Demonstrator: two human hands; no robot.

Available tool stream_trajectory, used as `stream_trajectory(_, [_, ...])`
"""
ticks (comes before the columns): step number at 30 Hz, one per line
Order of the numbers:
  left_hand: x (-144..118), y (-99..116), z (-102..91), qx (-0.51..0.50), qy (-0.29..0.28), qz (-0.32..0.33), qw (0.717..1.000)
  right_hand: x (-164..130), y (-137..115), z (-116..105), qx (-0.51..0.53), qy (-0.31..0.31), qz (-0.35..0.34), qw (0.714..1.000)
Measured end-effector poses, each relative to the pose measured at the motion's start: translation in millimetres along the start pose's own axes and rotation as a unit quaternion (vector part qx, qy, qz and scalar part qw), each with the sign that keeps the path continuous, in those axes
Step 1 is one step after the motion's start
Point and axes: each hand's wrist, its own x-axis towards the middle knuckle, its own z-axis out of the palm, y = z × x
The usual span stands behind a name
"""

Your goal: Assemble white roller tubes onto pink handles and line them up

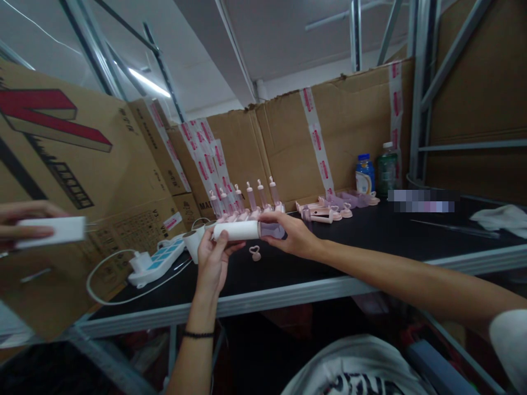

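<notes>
Over the black table point(370, 241) I hold a white cylindrical tube point(235, 231) lying sideways. My left hand point(214, 258) grips its left end from below. My right hand point(288, 233) holds its right end, where a pale purple part point(272, 230) sits on the tube. A small pink heart-shaped piece point(255, 253) lies on the table just under the tube. Behind it stands a row of several upright pink bottle-like parts point(247, 198).
Another person's hand point(20, 222) at the left edge holds a white block point(53, 231). A white power strip point(158, 261) with cable lies at left. Pink parts point(325, 211), two bottles point(375, 174) and cardboard walls point(288, 142) stand at the back; a white cloth point(500, 218) at right.
</notes>
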Motion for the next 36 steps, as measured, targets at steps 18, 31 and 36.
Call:
stream_trajectory(18, [-16, 3, 10.7, 0.101, -0.11, -0.086, 0.985, 1, -15, -2, 0.019, -0.184, -0.076, 0.98])
stream_trajectory(31, [-15, -6, 7.2, 0.098, -0.143, -0.102, 0.98, 1, -19, -2, 0.025, -0.206, -0.07, 0.976])
stream_trajectory(36, [-15, -7, 6.7, 0.104, -0.148, -0.1, 0.978, 1, -19, -2, 0.026, -0.204, -0.073, 0.976])
